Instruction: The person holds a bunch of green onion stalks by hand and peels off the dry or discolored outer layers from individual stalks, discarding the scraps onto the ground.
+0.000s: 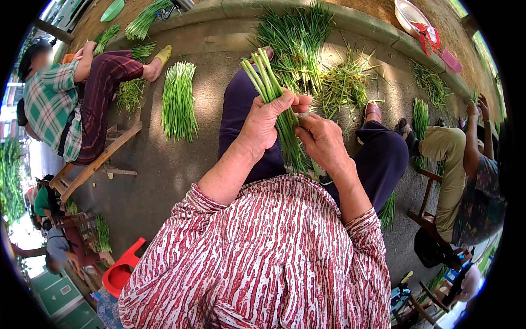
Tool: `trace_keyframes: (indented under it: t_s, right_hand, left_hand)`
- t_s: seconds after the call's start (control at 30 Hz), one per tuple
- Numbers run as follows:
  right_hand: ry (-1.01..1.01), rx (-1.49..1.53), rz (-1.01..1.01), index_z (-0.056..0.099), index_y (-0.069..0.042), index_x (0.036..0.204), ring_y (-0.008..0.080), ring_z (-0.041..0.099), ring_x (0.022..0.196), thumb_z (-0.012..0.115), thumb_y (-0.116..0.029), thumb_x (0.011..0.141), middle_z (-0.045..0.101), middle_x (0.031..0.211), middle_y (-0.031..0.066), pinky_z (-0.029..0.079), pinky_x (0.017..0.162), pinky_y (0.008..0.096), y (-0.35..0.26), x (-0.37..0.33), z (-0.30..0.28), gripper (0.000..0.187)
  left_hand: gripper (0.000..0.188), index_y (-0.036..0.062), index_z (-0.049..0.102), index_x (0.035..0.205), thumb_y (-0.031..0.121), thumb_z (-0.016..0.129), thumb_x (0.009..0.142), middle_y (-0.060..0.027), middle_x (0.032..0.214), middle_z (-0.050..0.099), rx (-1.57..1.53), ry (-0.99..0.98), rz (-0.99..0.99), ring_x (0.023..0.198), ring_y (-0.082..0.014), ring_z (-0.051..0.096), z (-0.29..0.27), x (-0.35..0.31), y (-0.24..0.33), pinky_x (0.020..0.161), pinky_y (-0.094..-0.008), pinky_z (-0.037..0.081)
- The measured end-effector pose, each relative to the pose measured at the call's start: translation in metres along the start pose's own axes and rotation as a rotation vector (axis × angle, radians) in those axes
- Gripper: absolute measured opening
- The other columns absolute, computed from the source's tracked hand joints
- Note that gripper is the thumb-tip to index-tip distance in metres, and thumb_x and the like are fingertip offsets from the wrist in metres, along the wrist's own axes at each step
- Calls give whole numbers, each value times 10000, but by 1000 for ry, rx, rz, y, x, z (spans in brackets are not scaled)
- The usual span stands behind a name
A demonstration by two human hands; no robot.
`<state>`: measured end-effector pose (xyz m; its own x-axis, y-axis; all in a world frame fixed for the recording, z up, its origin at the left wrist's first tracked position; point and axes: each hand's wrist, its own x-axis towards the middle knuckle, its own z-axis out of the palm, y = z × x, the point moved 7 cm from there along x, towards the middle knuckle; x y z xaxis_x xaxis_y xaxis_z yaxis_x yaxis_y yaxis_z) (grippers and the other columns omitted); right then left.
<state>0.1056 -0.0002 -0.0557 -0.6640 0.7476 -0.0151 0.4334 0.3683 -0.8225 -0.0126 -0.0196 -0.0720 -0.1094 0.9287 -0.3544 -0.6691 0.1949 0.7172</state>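
My left hand (266,122) grips a bunch of long green stalks (269,82) around its middle, the pale cut ends pointing up and away from me. My right hand (323,140) pinches the lower part of the same bunch, fingers closed on a few stalks just below the left hand. The bunch hangs over my lap, above my dark blue trousers (378,159). In front of my knees lies a loose heap of green stalks (296,38) and a pile of trimmings (342,85).
A tidy bundle of stalks (178,101) lies on the concrete ground at left. A seated person in a checked shirt (52,107) works at left, another person in khaki trousers (452,170) at right. A red plastic stool (123,268) stands at lower left. A raised kerb (219,13) runs across the top.
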Motion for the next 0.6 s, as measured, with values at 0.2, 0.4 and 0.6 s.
trace_keyframes:
  t_s: [0.2,0.4,0.6]
  right_hand:
    - [-21,1,15,657,-48,938,340,614,777,639,-187,792,623,845,137,483,692,432,-1,-1,2,202]
    - [104,520,303,667,2,1007,135,584,678,593,-148,868,672,833,94,474,630,274,57,-10,-11,218]
    - [419,991,636,638,21,974,49,507,599,488,-21,839,637,795,33,412,540,164,126,-52,-23,206]
  left_hand:
    - [179,40,594,900,215,630,882,-42,735,606,5,15,-2,713,-176,623,-6,1,-2,764,-357,535]
    - [246,106,518,816,319,630,864,60,583,416,-215,250,110,548,-81,491,-55,14,47,646,-433,568]
    - [278,100,518,772,343,600,880,45,520,362,-481,222,212,468,-88,407,-98,7,103,542,-299,385]
